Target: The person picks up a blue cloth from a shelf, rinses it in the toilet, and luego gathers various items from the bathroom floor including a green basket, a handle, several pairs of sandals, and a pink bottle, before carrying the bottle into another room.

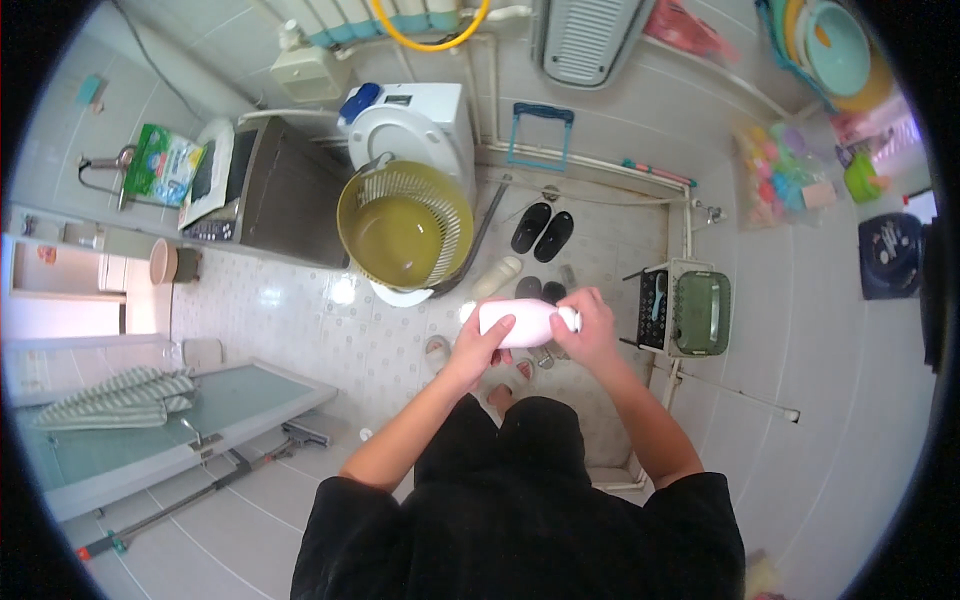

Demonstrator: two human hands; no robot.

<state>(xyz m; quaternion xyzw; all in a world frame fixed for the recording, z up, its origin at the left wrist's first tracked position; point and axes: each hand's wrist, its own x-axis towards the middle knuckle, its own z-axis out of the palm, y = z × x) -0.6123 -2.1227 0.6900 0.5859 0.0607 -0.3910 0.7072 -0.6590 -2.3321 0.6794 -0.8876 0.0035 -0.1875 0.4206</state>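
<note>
A pale pink bottle (530,323) lies sideways in the air in front of my body, its white cap (569,319) pointing right. My left hand (476,348) is closed around the bottle's left part, with the thumb along its front. At the other end, my right hand (592,332) has its fingers closed at the cap and neck. What the fingers behind the bottle do is hidden. Beyond the bottle, to the left, an olive plastic basket (456,205) rests on the white toilet (436,105).
Black slippers (545,232) and several other shoes lie on the tiled floor (285,300). A dark cabinet (290,195) stands left of the toilet. On the right, a wall rack (655,308) holds a green basket (702,313). The glass door (250,405) is at the left.
</note>
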